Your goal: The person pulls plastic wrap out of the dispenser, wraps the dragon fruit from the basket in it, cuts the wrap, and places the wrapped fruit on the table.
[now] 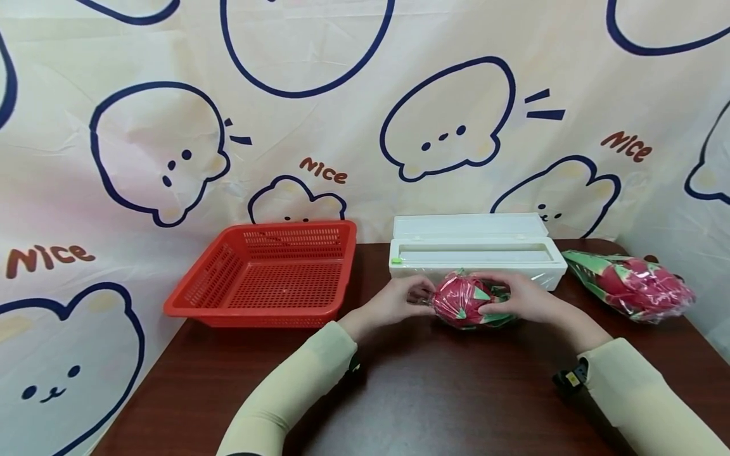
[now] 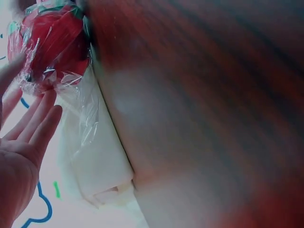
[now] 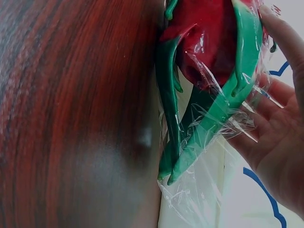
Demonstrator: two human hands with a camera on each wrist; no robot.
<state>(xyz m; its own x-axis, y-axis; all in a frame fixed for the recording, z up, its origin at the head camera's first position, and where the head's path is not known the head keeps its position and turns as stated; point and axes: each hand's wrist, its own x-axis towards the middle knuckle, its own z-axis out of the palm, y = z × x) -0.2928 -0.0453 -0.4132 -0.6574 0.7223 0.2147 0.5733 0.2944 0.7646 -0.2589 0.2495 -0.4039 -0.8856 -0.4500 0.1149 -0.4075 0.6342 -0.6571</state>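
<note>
A dragon fruit [image 1: 458, 299], red with green scales and wrapped in clear cling film, lies on the dark table between both hands. My left hand [image 1: 396, 303] pinches the gathered film at its left end, thumb in front and fingers behind. My right hand [image 1: 530, 299] grips the fruit's right side, with the thumb on the near face and the fingers behind. In the right wrist view, long green scales [image 3: 199, 135] point out under loose, crinkled film. Just behind the fruit stands a white cling film box [image 1: 476, 228], lid up, with film hanging at its front.
A red plastic basket [image 1: 251, 313] sits at the back left of the table. Another film-wrapped dragon fruit [image 1: 633, 286] lies at the right, beside the box. A printed cloth backdrop [image 1: 319, 133] rises behind the table [image 1: 445, 399].
</note>
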